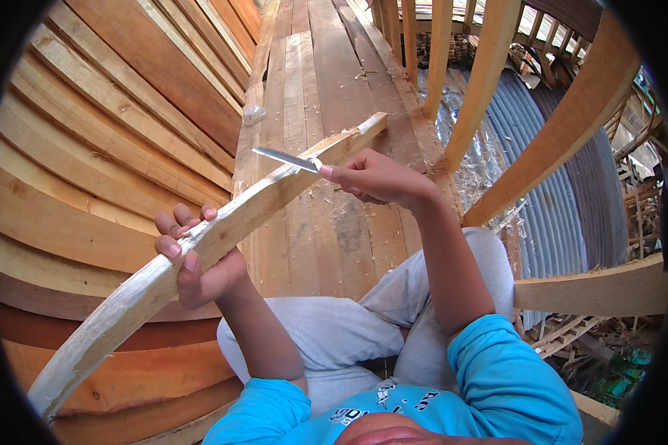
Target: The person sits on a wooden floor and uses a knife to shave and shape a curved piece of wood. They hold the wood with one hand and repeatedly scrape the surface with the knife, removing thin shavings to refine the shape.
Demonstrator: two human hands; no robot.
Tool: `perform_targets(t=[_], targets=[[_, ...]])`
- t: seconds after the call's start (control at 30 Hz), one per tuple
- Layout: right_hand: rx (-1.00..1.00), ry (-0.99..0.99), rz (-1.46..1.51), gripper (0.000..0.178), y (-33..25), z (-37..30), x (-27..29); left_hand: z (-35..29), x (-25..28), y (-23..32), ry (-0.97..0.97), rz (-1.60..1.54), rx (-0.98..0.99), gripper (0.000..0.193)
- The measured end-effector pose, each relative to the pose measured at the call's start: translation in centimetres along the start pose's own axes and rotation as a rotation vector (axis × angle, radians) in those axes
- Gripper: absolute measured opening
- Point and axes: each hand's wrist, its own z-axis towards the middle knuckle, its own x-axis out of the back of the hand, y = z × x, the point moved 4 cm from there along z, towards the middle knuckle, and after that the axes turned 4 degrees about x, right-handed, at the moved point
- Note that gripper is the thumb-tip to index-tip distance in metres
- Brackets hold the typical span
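Note:
A long, narrow wooden pole [271, 194] slants from the near left up to the plank floor, where its far end appears to rest. Its upper face is pale and freshly shaved. My left hand [211, 276] is wrapped around the middle of it, thumb on the near side and fingers over the far side. In my right hand [378, 178] is a knife [283, 158], its handle mostly hidden in my fist. The blade points left across the top of the pole, with a small pale curl of wood near its base.
Floor planks [326, 237] scattered with wood shavings run ahead of me. Stacked boards [104, 104] form a wall on the left. A small clear plastic item [253, 114] lies beside it. Wooden posts [482, 81] line the right, with corrugated metal sheets [557, 200] below them.

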Motion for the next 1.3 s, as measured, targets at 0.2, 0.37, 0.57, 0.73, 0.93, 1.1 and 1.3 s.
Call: perform_targets(t=[0.2, 0.37, 0.57, 0.73, 0.93, 1.1, 1.3], targets=[[0.033, 0.636, 0.110, 0.051, 0.4, -2.9, 7.8, -0.4, 0.0, 0.3, 0.030, 0.018, -0.003, 0.015], [-0.032, 1.056, 0.415, 0.044, 3.4, -3.8, 10.9, -0.4, 0.6, 0.7, 0.072, -0.002, -0.027, 0.020], [-0.026, 0.892, 0.349, 0.036, 2.5, -1.7, 8.2, 0.8, 2.9, 4.7, 0.176, 0.022, -0.146, 0.030], [-0.049, 0.951, 0.315, 0.033, 3.8, -2.8, 10.9, 1.1, 2.8, 7.6, 0.208, 0.155, -0.207, 0.031], [-0.091, 1.360, -0.643, 0.036, 6.2, -7.1, 17.4, 1.1, 3.0, 9.5, 0.180, 0.191, -0.269, 0.035], [-0.270, 0.917, -0.451, 0.033, 12.4, -3.6, 16.6, 0.9, 2.7, 8.2, 0.301, 0.182, -0.264, 0.037], [-0.242, 0.582, -0.705, 0.031, 21.0, 3.3, 12.2, 1.1, 2.5, 9.0, 0.385, 0.186, -0.274, 0.038]])
